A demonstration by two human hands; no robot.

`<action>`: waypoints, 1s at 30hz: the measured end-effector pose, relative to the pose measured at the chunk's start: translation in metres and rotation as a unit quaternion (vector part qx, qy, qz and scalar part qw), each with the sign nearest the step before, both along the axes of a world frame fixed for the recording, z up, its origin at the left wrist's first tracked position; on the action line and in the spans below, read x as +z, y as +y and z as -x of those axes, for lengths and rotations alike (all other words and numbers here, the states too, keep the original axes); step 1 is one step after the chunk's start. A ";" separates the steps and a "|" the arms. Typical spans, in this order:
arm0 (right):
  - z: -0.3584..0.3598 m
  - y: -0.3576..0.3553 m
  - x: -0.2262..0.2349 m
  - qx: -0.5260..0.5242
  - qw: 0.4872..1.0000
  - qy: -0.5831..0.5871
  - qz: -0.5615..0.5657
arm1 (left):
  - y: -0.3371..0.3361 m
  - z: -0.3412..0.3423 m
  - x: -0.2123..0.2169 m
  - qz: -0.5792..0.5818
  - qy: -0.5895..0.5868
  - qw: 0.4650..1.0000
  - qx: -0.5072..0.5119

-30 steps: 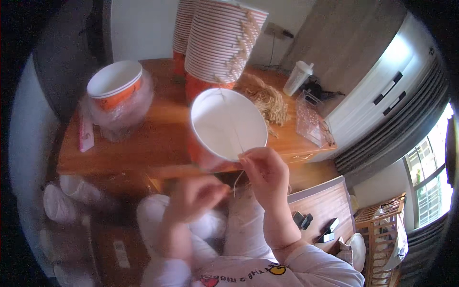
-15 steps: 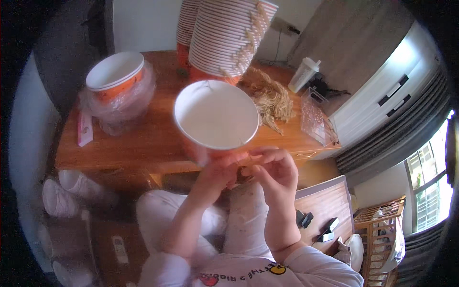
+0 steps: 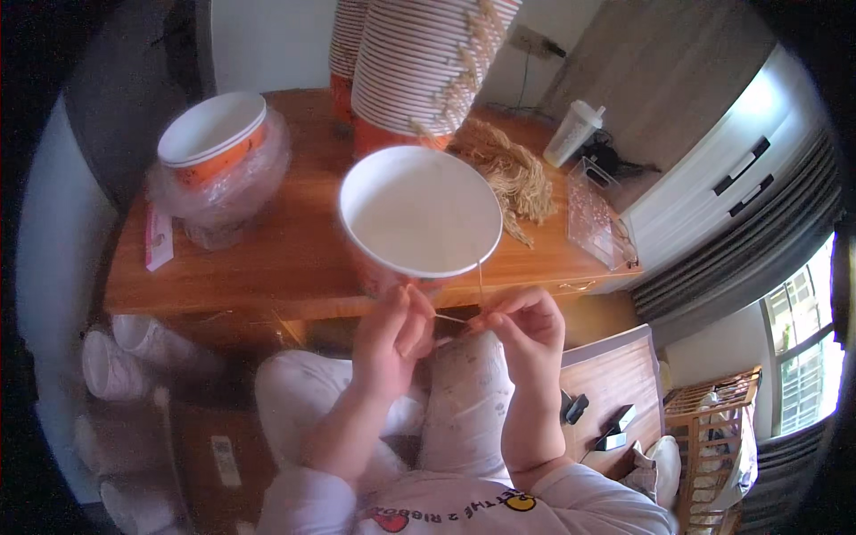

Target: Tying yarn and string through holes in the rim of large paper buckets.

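A large white-lined paper bucket (image 3: 419, 209) stands at the front edge of the wooden table (image 3: 312, 236), its mouth tilted toward me. From the right part of its rim a thin tan string (image 3: 456, 318) hangs down and stretches between my hands. My left hand (image 3: 390, 343) is closed below the bucket, pinching one part of the string. Just to the right, my right hand (image 3: 528, 330) holds the string between thumb and fingers. Exactly how the string is looped at the fingertips is too small to make out.
Tall stacks of paper buckets (image 3: 415, 71) stand behind, with strings hanging down the front one. A tan string bundle (image 3: 508, 174) lies beside them. Plastic-wrapped buckets (image 3: 214, 160) sit left, a straw cup (image 3: 572, 134) and clear box (image 3: 588, 218) right. A low table (image 3: 588, 366) is lower right.
My hands have drawn apart, and the string now shows taut between them and up to the rim. The bucket has shifted slightly to the right in view.
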State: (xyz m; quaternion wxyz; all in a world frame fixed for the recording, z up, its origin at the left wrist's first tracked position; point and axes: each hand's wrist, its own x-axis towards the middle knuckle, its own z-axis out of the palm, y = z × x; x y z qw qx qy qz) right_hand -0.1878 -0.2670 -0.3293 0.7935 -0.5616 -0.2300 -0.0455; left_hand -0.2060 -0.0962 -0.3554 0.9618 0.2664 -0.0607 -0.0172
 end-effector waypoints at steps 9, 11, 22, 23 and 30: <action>-0.005 -0.019 -0.012 -0.036 0.999 0.033 0.014 | 0.013 0.005 0.000 -0.067 -0.081 0.986 0.126; -0.004 -0.019 -0.013 -0.037 0.999 0.032 0.014 | 0.017 0.004 0.002 -0.075 -0.097 0.982 0.146; 0.001 -0.016 -0.009 -0.069 0.991 0.006 0.118 | 0.021 0.006 0.007 -0.334 -0.073 0.926 0.161; 0.002 -0.015 -0.009 -0.069 0.990 0.006 0.119 | 0.020 0.006 0.007 -0.333 -0.073 0.926 0.161; 0.004 -0.011 -0.007 -0.059 0.989 -0.017 0.132 | 0.020 0.002 0.005 -0.315 -0.032 0.935 0.158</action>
